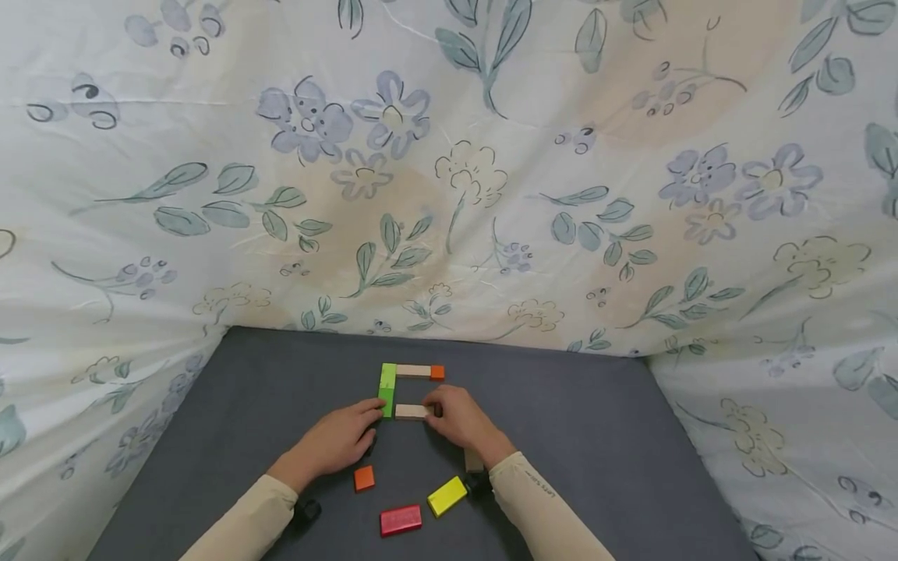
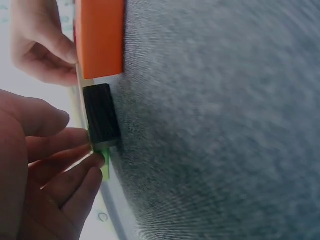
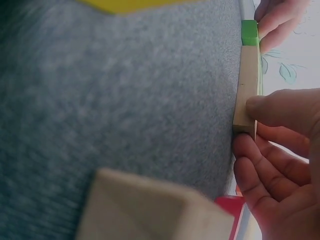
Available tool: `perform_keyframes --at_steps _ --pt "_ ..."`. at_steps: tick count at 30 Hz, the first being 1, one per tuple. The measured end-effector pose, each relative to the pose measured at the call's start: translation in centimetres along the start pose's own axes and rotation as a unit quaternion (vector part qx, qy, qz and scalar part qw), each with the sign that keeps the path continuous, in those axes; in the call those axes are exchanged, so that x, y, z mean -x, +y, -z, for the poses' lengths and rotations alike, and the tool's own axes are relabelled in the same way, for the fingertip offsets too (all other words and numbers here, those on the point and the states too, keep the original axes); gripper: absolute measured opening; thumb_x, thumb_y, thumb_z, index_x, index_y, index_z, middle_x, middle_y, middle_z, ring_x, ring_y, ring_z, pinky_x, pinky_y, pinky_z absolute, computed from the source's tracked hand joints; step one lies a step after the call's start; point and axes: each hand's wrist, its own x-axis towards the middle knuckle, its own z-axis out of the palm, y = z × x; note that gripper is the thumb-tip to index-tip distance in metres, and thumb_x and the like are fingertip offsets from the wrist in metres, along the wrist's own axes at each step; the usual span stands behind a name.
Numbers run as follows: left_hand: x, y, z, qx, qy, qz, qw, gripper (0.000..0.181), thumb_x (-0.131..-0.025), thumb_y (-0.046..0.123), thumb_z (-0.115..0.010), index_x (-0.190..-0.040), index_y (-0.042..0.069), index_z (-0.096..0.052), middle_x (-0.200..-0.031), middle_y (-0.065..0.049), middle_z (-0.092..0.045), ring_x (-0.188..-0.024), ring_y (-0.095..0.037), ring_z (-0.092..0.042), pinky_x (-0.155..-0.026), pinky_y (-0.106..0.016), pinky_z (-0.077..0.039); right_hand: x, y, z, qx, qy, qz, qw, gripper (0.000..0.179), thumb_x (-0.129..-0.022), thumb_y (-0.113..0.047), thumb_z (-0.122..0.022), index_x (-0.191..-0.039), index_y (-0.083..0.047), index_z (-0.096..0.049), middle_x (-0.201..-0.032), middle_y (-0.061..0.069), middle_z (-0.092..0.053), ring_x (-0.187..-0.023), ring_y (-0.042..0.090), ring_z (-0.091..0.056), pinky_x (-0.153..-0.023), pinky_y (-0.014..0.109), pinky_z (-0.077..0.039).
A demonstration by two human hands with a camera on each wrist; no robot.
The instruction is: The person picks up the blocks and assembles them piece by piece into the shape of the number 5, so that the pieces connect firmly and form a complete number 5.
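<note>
My right hand (image 1: 463,421) pinches the right end of a plain wooden block (image 1: 411,412) lying flat, its thumb on the near side in the right wrist view. That block's left end is at a green block (image 1: 387,403). My left hand (image 1: 330,440) touches the green block's left side with extended fingers; its thumb stands apart in the left wrist view. A light green block (image 1: 388,375) continues behind the green one. From it, another wooden block (image 1: 414,372) runs right to an orange block (image 1: 437,372). A black block (image 2: 102,115) lies near my left fingers.
Nearer on the dark grey cloth (image 1: 596,467) lie an orange block (image 1: 364,478), a red block (image 1: 401,520) and a yellow block (image 1: 447,496). A wooden block (image 1: 473,461) is partly hidden by my right wrist. Floral fabric (image 1: 463,257) hangs behind and at both sides.
</note>
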Motion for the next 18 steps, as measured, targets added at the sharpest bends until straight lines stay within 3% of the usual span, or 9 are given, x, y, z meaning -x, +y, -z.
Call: perform_keyframes --at_steps 12,18 --pt "-0.01 0.16 -0.3 -0.021 0.007 0.004 0.9998 0.043 -0.112 0.025 -0.063 -0.149 0.003 -0.065 -0.155 -0.014 -0.058 -0.137 -0.032 -0.061 -0.11 -0.053 -0.051 -0.14 -0.39 0.1 -0.014 -0.012 -0.013 0.9997 0.017 -0.1 -0.013 -0.081 -0.116 -0.011 -0.083 -0.096 -0.005 -0.068 -0.079 0.006 -0.056 -0.07 0.026 -0.052" --pt "-0.06 0.29 -0.34 -0.032 0.008 -0.009 0.9994 0.042 -0.112 0.024 -0.063 -0.15 0.006 -0.066 -0.155 -0.014 -0.057 -0.139 -0.033 -0.059 -0.11 -0.054 -0.05 -0.28 -0.5 0.06 -0.011 -0.015 -0.008 0.9998 0.017 -0.099 -0.013 -0.081 -0.116 -0.01 -0.083 -0.094 -0.005 -0.067 -0.078 0.006 -0.056 -0.069 0.025 -0.051"
